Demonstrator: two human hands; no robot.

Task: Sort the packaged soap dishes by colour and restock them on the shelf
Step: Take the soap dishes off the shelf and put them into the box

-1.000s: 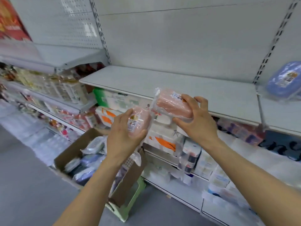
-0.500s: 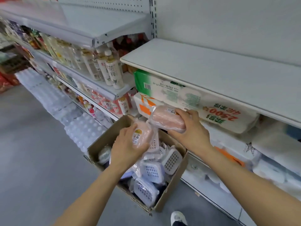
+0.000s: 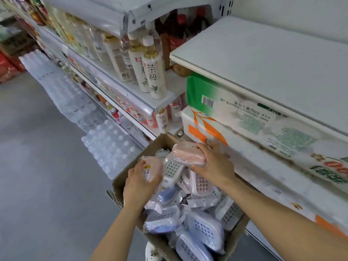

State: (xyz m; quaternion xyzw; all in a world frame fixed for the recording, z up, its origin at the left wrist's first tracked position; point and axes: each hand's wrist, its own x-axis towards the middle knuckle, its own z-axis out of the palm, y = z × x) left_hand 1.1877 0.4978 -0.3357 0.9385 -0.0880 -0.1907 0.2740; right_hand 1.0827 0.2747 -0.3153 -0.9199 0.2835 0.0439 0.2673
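Hands gripping pink soap dishes, long axes left-right

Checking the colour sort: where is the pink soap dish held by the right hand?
Right of centre, the right hand grips the pink soap dish over the cardboard box.

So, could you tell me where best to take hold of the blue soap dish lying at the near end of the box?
Probably across the blue soap dish's two long sides, coming from above: it lies grid-face up on top of the pile in the cardboard box, with those rounded edges exposed for the fingers.
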